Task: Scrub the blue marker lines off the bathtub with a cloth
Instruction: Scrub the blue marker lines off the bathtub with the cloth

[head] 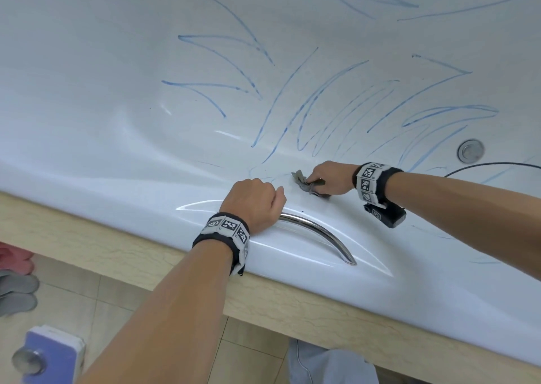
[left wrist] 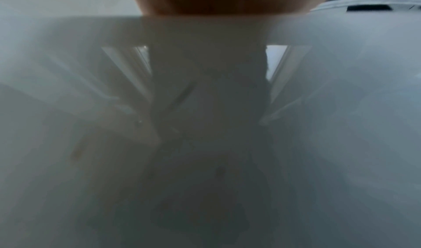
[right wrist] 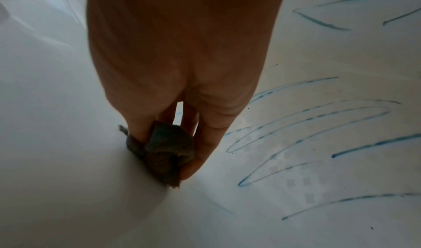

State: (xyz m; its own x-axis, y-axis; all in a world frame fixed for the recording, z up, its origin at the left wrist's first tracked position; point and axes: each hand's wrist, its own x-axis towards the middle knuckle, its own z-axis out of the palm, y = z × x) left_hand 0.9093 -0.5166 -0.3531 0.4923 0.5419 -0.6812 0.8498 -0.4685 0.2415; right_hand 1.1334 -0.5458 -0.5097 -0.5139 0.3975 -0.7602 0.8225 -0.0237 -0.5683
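You are partway into the scrubbing, and by the look of the white bathtub (head: 102, 96) most of the work is still ahead: its inner wall beyond the chrome grab handle (head: 319, 231) is covered in blue marker lines (head: 316, 105), long loops and slashes that run up and away from the handle, thin and streaky in places, bolder at their ends. Just past the handle the lines look faint and smeared, which suggests that patch is the one being worked. Your left hand (head: 257, 202) sits clenched over the near end of the handle, bracing you on the rim; whether the fingers fully wrap the bar is hidden. Your right hand (head: 330, 178) reaches just beyond the handle, its grip pinched around a small crumpled grey-brown cloth (head: 307, 183), which is pressed against the tub surface. In the right wrist view the cloth (right wrist: 164, 154) is bunched under the fingertips (right wrist: 193, 169), beside the nearest loops of marker. The next move probably calls for firm pressure and short strokes carried from there into those loops, re-bunching the cloth if it slips.
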